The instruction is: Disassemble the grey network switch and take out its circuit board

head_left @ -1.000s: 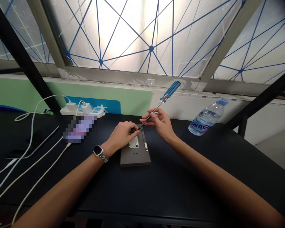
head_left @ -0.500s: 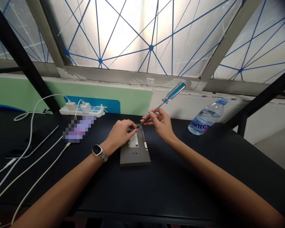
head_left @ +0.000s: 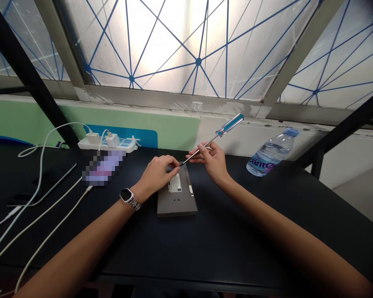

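My right hand (head_left: 214, 161) grips a screwdriver (head_left: 228, 126) by its metal shaft, between thumb and fingers. Its clear and blue handle points up and to the right, and its tip slants down to the left. At that tip are the pinched fingers of my left hand (head_left: 160, 170), closed round a small dark piece too hidden to name. Beneath the left hand a flat grey box-shaped device (head_left: 185, 205) lies on the black table, with a white label on its upper face. The left hand covers part of its far end.
A water bottle (head_left: 269, 153) leans at the right near the wall. To the left are a power strip (head_left: 127, 145) with two chargers, a blurred-out phone-like object (head_left: 104, 167) and several white cables (head_left: 41, 165). Black frame bars (head_left: 40, 91) rise on both sides.
The screwdriver's handle has dropped slightly and tilted a little flatter, with my right hand shifting slightly right. My left hand and the grey device are nearly unmoved.
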A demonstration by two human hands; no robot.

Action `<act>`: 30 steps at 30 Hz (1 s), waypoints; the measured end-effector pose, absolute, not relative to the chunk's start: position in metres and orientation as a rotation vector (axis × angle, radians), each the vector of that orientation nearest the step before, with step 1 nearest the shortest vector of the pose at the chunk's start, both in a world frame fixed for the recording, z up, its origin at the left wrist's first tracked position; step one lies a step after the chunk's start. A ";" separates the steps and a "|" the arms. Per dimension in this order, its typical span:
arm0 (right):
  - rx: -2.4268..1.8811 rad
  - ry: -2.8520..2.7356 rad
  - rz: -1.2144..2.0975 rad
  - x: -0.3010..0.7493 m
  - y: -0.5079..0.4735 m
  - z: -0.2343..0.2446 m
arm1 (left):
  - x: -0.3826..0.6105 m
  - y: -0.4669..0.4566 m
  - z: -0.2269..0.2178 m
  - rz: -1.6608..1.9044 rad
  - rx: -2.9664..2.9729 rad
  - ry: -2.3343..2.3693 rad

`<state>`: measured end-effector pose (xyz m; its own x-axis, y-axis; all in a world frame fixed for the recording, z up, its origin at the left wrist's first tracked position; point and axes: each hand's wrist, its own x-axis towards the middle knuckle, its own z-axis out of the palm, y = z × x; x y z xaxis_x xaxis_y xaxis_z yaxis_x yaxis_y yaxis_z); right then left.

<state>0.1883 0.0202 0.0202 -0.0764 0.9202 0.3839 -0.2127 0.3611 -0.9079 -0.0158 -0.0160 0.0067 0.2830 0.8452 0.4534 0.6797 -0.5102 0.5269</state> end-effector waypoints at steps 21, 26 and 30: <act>-0.788 -1.196 1.077 0.188 0.022 0.014 | -0.019 -0.015 0.009 1.193 2.448 1.297; -0.782 -1.194 1.082 0.188 0.023 0.012 | -0.019 -0.015 0.008 1.211 2.466 1.281; -0.781 -1.179 1.095 0.189 0.025 0.011 | -0.020 -0.016 0.009 1.224 2.483 1.281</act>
<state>0.1888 0.0246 0.0113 0.0156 0.9476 0.3189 -0.2475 0.3127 -0.9170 -0.0196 -0.0161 0.0090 0.3270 0.7186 0.6137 0.6456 -0.6441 0.4103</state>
